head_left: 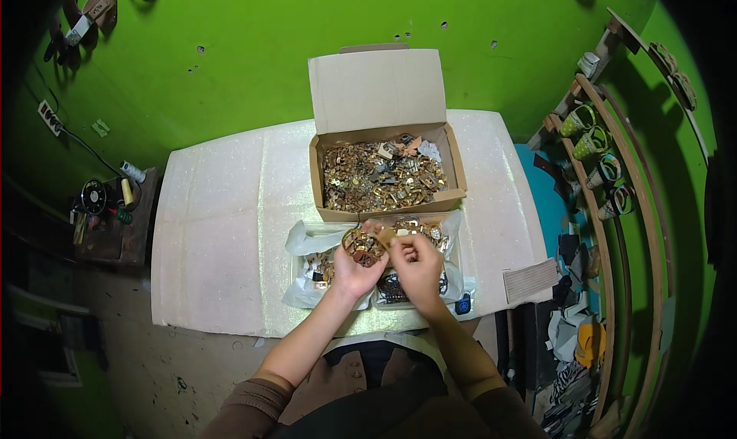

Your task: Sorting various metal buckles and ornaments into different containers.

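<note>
My left hand [357, 276] is turned palm up and cupped around a heap of small metal fittings [364, 246], gold and brown, perhaps buckles. Close beside it, my right hand [418, 269] has its fingers curled and pinches a small flat tan piece [386, 236] at the heap's edge. Both hands are above a shallow tray [456, 247] lined with white plastic, which they partly hide. Gold metal pieces [431, 230] and a dark beaded or chain-like bundle [391, 288] lie in its compartments.
Behind the tray, an open cardboard box [376, 92] brims with mixed metal fittings [376, 174]. A white sheet covers the table [211, 232]. A dark blue tag-like object [463, 305] and a striped grey piece [530, 281] lie at the right. A wooden rack [614, 155] holds sandals.
</note>
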The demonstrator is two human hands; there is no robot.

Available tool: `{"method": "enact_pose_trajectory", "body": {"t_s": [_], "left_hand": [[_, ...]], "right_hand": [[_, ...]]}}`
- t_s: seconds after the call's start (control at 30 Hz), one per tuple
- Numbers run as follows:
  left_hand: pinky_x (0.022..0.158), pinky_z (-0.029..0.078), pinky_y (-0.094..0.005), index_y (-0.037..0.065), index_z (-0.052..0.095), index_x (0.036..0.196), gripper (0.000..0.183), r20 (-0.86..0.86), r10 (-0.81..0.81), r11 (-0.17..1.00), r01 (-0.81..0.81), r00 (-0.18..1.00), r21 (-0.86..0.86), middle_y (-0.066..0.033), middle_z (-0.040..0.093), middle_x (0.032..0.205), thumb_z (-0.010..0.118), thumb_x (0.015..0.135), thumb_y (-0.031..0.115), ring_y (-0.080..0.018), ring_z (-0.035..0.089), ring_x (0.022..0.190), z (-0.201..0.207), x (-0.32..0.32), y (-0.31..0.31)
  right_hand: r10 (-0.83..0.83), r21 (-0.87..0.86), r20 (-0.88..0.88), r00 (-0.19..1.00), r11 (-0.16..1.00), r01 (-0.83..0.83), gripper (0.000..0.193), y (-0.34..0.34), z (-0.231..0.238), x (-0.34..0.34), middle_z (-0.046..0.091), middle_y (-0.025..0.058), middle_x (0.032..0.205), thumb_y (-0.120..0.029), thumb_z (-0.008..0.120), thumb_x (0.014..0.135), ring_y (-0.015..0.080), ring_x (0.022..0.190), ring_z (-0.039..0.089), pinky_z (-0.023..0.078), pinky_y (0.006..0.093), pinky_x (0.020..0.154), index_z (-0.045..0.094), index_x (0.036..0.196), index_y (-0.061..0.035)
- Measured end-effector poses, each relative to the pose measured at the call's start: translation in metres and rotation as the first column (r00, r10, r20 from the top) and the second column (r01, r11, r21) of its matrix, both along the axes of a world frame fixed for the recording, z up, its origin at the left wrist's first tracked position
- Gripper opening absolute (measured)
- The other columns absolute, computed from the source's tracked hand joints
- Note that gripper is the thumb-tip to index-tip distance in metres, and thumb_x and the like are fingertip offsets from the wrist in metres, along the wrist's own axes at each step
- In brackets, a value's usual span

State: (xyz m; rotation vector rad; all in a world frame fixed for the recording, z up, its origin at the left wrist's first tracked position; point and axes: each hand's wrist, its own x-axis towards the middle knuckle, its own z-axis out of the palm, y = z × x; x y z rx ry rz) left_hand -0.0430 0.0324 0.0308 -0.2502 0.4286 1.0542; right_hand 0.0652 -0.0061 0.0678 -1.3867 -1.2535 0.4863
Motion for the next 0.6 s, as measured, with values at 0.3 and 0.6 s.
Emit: {"method": "enact_pose_trajectory", "body": {"t_s": [0.3,0.6], "left_hand": [[0.096,0.038,-0.0384,0.007,0.054,0.099,0.024,0.001,0.015,0.996,-0.015,1.000,-0.090,-0.0092,0.057,0.102,0.035,0.089,0.020,-0.0206,0.052,0.100,0.013,-0.003,0.001],[0.095,0.039,-0.0388,0.008,0.055,0.100,0.025,0.033,0.002,0.995,0.002,0.999,-0.104,-0.0089,0.057,0.103,0.035,0.090,0.020,-0.0202,0.051,0.101,0.013,-0.001,0.001]], "right_hand": [[-0.193,-0.211,0.005,0.981,0.959,0.190,0.015,0.007,-0.037,0.059,0.054,0.0039,0.063,-0.010,0.061,0.077,0.0097,0.050,0.049,0.039,0.0257,0.045,0.053,0.070,-0.0013],[-0.201,0.066,0.844,0.497,0.959,0.275,0.015,0.009,-0.072,0.071,0.054,0.0062,0.066,-0.017,0.061,0.074,0.0228,0.062,0.053,0.043,0.0336,0.053,0.053,0.066,-0.0074]]}}
